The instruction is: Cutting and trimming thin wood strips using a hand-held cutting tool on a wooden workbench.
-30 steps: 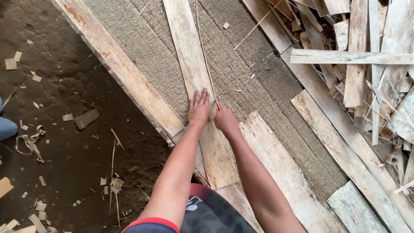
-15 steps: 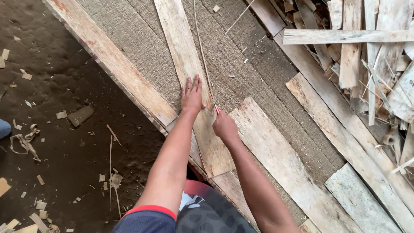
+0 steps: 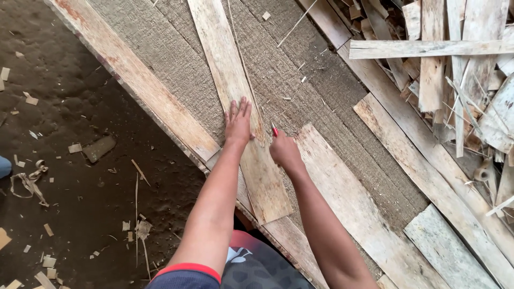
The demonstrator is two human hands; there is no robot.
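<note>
My left hand (image 3: pixel 238 122) lies flat, fingers spread, on a long pale veneer strip (image 3: pixel 225 69) that runs up and down across a grey-brown board (image 3: pixel 171 53). Just to its right, my right hand (image 3: pixel 285 152) is closed around a small red-tipped cutting tool (image 3: pixel 274 130), whose tip touches the strip's right edge. A thin sliver (image 3: pixel 239 45) runs along that edge above the tool. A second, wider veneer sheet (image 3: pixel 348 198) lies just right of my right hand.
A wooden edge plank (image 3: pixel 134 75) borders the board on the left, with a dirt floor (image 3: pixel 69 176) and scattered wood scraps beyond. A heap of veneer offcuts (image 3: pixel 455 80) fills the upper right. Another strip (image 3: pixel 444 251) lies at the lower right.
My right hand has drawn the tool down along the strip's right edge toward me. My left hand has stayed flat on the strip.
</note>
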